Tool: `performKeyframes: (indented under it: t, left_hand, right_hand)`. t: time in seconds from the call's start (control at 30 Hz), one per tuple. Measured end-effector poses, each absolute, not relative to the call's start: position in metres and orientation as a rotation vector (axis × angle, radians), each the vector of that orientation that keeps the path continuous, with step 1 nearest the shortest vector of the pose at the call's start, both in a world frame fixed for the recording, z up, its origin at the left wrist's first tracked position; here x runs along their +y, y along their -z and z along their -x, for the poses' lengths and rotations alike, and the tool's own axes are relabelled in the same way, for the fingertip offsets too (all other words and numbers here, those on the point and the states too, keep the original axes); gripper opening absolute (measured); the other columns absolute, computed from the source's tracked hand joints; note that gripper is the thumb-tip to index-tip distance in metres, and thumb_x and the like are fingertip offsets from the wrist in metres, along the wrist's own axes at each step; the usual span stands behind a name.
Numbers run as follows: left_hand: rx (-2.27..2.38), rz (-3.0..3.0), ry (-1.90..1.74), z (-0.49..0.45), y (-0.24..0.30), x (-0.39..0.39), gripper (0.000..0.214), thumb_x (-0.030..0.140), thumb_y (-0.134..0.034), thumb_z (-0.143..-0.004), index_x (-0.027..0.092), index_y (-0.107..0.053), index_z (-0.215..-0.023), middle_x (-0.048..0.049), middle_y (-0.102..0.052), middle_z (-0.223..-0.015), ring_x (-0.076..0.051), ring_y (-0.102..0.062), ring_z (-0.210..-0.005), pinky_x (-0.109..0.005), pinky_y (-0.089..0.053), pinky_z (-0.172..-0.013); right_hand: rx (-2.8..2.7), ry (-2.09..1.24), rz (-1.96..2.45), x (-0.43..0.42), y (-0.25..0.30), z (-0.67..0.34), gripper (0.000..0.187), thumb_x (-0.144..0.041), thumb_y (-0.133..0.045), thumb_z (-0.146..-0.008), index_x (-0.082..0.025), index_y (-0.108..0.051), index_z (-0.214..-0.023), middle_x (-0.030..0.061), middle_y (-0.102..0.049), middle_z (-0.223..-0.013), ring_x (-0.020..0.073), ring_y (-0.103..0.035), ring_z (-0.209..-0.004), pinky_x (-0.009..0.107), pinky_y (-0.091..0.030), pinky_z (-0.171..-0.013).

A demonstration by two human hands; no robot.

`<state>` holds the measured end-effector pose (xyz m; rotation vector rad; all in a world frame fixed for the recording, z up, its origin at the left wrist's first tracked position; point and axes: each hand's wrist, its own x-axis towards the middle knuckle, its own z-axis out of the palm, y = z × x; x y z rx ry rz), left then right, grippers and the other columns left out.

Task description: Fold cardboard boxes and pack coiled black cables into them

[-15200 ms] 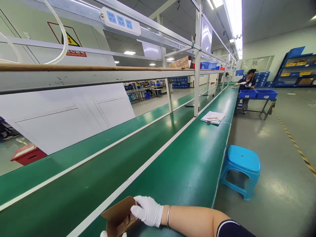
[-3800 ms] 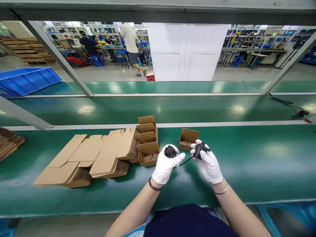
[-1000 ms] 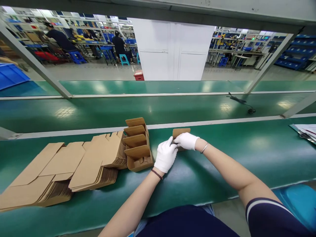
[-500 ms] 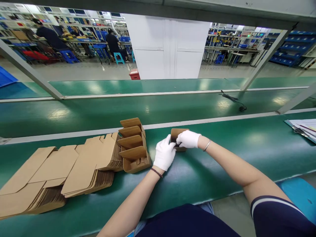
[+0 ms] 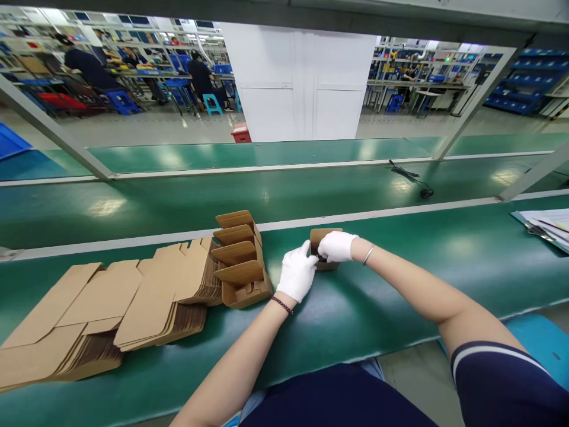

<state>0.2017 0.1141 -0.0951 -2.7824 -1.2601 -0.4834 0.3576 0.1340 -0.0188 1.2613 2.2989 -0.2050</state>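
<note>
A small open cardboard box stands on the green work surface in front of me, its flap raised at the back. My left hand, in a white glove, grips the box at its left front edge, fingers closed. My right hand, also gloved, reaches into the box from the right with its fingers drawn together. Something dark shows between the two hands inside the box; its kind is hidden by the gloves. Left of my hands, several folded open boxes stand in a row with their flaps up.
Stacks of flat cardboard blanks lie on the left. A black cable rests on the green belt beyond. At the right edge is a clipboard with papers. Metal posts frame the bench; people sit working far behind.
The black cable has shifted left along the far belt. My right hand has moved slightly inside the box, and a bit more of the dark thing shows. My left hand stays on the box.
</note>
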Motion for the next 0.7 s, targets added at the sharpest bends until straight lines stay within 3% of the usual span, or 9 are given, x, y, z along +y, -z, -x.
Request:
performKeyframes:
  t: [0.1, 0.33, 0.47, 0.7]
  left_hand:
    - [-1.275, 2.795, 0.467, -0.201, 0.094, 0.111, 0.021, 0.014, -0.056, -0.079, 0.022, -0.073, -0.091, -0.0135, -0.057, -0.130, -0.028, -0.063, -0.096, -0.042, -0.050, -0.079]
    - [-1.282, 2.788, 0.503, -0.205, 0.101, 0.112, 0.023, 0.012, -0.053, -0.080, 0.019, -0.072, -0.090, -0.0170, -0.053, -0.135, -0.028, -0.064, -0.094, -0.042, -0.051, -0.077]
    - [-1.291, 2.820, 0.615, -0.199, 0.103, 0.112, 0.024, 0.015, -0.057, -0.080, 0.022, -0.071, -0.097, -0.0149, -0.052, -0.137, -0.028, -0.065, -0.096, -0.044, -0.052, -0.082]
    - [-1.317, 2.759, 1.044, -0.175, 0.120, 0.100, 0.027, 0.020, -0.055, -0.087, 0.023, -0.067, -0.111, -0.0124, -0.058, -0.133, -0.027, -0.062, -0.110, -0.043, -0.051, -0.093]
  right_hand:
    - [2.262, 0.251, -1.239, 0.141, 0.014, -0.364, 0.021, -0.024, -0.057, -0.082, -0.022, -0.076, -0.092, 0.0059, -0.072, -0.081, 0.0193, -0.066, -0.072, 0.026, -0.041, -0.059]
    - [2.255, 0.212, -1.274, 0.134, 0.030, -0.344, 0.023, -0.022, -0.055, -0.084, -0.011, -0.075, -0.090, 0.0159, -0.071, -0.082, 0.0267, -0.067, -0.079, 0.033, -0.046, -0.065]
    - [2.292, 0.155, -1.308, 0.126, 0.020, -0.347, 0.020, -0.021, -0.056, -0.084, -0.015, -0.074, -0.089, 0.0123, -0.072, -0.084, 0.0251, -0.067, -0.080, 0.031, -0.045, -0.064]
    - [2.427, -0.137, -1.627, 0.096, 0.001, -0.385, 0.027, -0.017, -0.044, -0.090, -0.022, -0.068, -0.103, 0.0085, -0.068, -0.104, 0.0218, -0.065, -0.086, 0.028, -0.042, -0.064]
